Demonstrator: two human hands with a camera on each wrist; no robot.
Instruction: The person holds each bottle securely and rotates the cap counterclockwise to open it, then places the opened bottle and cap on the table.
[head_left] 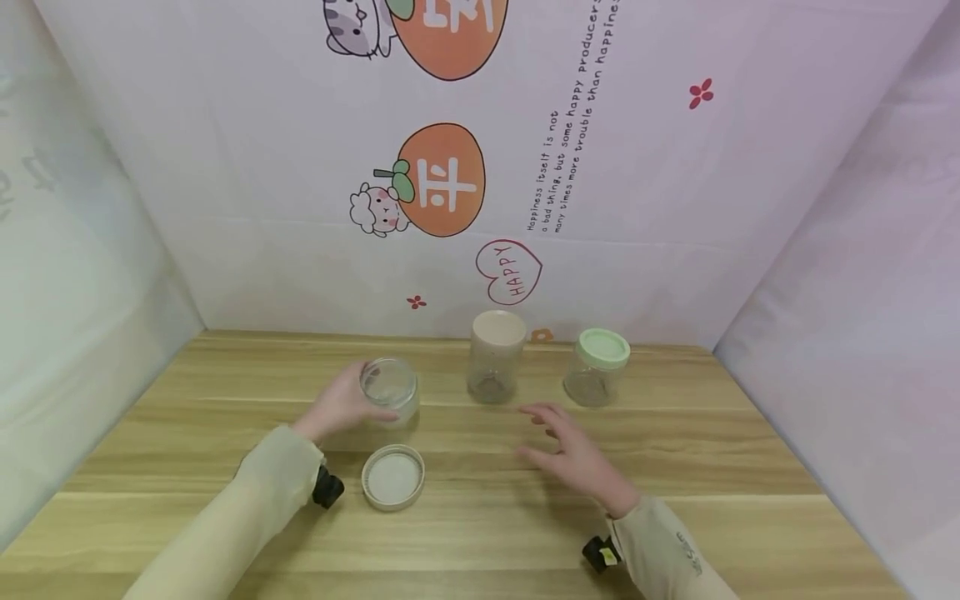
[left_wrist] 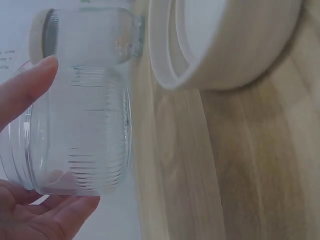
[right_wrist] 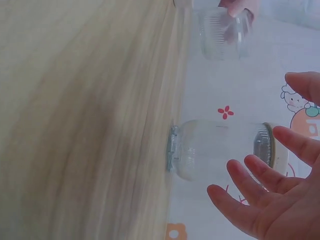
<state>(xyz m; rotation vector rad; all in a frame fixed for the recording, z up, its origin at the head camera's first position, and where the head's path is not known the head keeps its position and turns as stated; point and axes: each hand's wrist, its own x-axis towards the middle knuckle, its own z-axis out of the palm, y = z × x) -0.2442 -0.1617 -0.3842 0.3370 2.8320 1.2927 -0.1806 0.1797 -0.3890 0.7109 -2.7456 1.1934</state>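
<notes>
My left hand (head_left: 347, 404) grips a clear glass jar (head_left: 392, 392) with no lid on it, fingers and thumb on opposite sides. In the right wrist view this jar seems raised a little off the wooden table. In front of it lies a round, cream-coloured lid (head_left: 393, 477), its hollow side facing up. My right hand (head_left: 572, 454) is held in the air with spread fingers and touches nothing. Nearest to it is a tall clear jar (right_wrist: 220, 149) with a cream lid, upright on the table. Ribbed sides show on the held jar in the left wrist view.
A shorter clear jar (head_left: 592, 379) with a pale green lid stands right of the tall jar. Behind the wooden table (head_left: 480, 533) hangs a white printed cloth (head_left: 300, 167), and cloth walls rise on both sides.
</notes>
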